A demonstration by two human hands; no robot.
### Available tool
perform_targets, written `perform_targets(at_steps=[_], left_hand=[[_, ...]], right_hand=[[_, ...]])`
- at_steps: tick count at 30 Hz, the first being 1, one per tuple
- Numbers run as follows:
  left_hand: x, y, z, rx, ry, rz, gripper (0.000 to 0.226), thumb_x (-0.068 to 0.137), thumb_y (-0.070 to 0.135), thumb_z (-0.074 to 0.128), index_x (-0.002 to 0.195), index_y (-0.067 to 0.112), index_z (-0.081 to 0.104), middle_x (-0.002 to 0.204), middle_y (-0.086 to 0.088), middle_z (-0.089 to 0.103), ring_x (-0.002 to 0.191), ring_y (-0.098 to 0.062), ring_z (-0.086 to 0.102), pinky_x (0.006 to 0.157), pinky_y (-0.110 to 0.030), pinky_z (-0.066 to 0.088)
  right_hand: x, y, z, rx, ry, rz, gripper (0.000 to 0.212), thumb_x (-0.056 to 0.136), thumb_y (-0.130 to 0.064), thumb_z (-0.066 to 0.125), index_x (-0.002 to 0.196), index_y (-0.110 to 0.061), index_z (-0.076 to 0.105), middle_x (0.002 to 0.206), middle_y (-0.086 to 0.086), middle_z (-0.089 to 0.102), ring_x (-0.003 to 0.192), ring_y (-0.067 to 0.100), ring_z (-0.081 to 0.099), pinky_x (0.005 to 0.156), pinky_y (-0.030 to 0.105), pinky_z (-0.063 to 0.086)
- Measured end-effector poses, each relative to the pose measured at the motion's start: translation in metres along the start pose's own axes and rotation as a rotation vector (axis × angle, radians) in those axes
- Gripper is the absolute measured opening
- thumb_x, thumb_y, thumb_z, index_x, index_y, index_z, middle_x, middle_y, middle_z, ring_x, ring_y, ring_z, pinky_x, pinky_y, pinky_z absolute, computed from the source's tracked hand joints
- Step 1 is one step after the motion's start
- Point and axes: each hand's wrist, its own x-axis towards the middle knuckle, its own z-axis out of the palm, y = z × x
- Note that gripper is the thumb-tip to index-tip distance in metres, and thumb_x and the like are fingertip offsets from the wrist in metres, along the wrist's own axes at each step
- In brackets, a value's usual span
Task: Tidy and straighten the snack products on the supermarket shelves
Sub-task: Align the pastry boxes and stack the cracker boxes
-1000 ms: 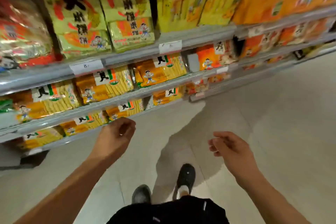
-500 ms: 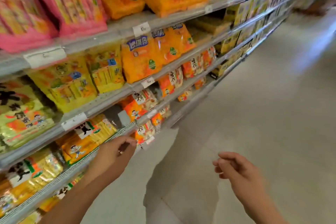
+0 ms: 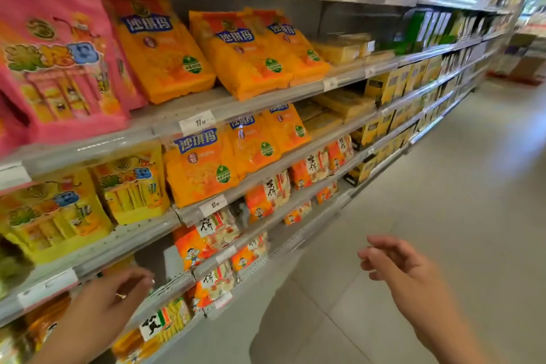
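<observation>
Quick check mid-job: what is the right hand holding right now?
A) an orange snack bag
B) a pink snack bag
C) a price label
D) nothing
D: the right hand hangs over the aisle floor with loosely curled fingers, clear of the shelves and touching no package.

I count three orange bags on the upper shelf, three below, two yellow bags.

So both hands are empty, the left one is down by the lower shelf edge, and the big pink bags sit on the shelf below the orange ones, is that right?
Not quite. In the head view the pink bags share a shelf with the upper orange bags, to their left. Both hands are empty, the left hand by the lower shelf edge, the right hand over the aisle.
</observation>
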Motion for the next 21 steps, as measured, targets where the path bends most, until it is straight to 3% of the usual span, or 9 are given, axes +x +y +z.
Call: perform_targets(at_steps=[4,7,10,12,15,18,21], left_hand=[[0.075,0.028,0.02,-0.063,0.053,0.027,0.03,0.087,0.021,0.069,0.087,0.051,0.065,0.075,0.014,0.07,0.067,-0.004,0.064,0.06,-0.017,0.046],[0.135,0.067,0.031,-0.111,0.043,0.113,0.019,0.09,0.025,0.065,0.084,0.043,0.069,0.079,0.004,0.07,0.067,-0.013,0.063,0.065,-0.032,0.049],[0.19,0.121,0.031,-0.097,0.077,0.269,0.02,0.092,0.025,0.063,0.082,0.041,0.067,0.084,0.02,0.067,0.076,-0.005,0.062,0.062,-0.021,0.047],[0.219,0.161,0.022,-0.096,0.098,0.353,0.018,0.094,0.028,0.059,0.084,0.042,0.065,0.087,0.024,0.065,0.077,-0.005,0.061,0.063,-0.021,0.047],[0.257,0.219,-0.002,-0.117,0.185,0.462,0.015,0.093,0.034,0.057,0.084,0.045,0.063,0.084,0.024,0.065,0.078,-0.003,0.061,0.061,-0.019,0.046],[0.289,0.272,-0.032,-0.045,0.333,0.621,0.018,0.094,0.028,0.06,0.084,0.043,0.061,0.077,0.024,0.064,0.08,0.006,0.06,0.062,-0.011,0.043],[0.313,0.314,-0.063,0.103,0.525,0.728,0.009,0.09,0.029,0.058,0.09,0.033,0.067,0.079,0.03,0.059,0.082,0.014,0.056,0.068,-0.003,0.04]], right_hand=[[0.059,0.004,0.014,0.015,-0.03,0.009,0.015,0.086,0.006,0.063,0.094,-0.006,0.068,0.076,0.012,0.074,0.066,0.019,0.07,0.059,0.024,0.055],[0.108,-0.006,0.026,-0.004,-0.066,0.008,0.014,0.085,0.002,0.067,0.093,-0.009,0.07,0.077,0.009,0.075,0.069,0.019,0.072,0.06,0.028,0.057],[0.163,-0.03,0.038,-0.034,-0.134,-0.061,0.014,0.085,-0.003,0.068,0.093,-0.014,0.071,0.079,0.008,0.075,0.073,0.021,0.072,0.063,0.027,0.057],[0.201,-0.054,0.045,-0.036,-0.181,-0.141,0.015,0.086,-0.005,0.067,0.093,-0.017,0.072,0.08,0.008,0.075,0.075,0.021,0.071,0.064,0.022,0.056],[0.253,-0.104,0.056,-0.06,-0.267,-0.285,0.015,0.079,-0.031,0.07,0.094,-0.031,0.073,0.085,0.004,0.075,0.08,0.018,0.071,0.069,0.026,0.057],[0.305,-0.163,0.071,-0.079,-0.359,-0.456,0.029,0.071,-0.053,0.067,0.096,-0.039,0.07,0.09,0.0,0.075,0.087,0.019,0.071,0.077,0.037,0.058],[0.356,-0.216,0.088,-0.106,-0.39,-0.632,0.03,0.075,-0.053,0.064,0.1,-0.037,0.068,0.093,-0.006,0.074,0.089,0.014,0.07,0.08,0.038,0.056]])
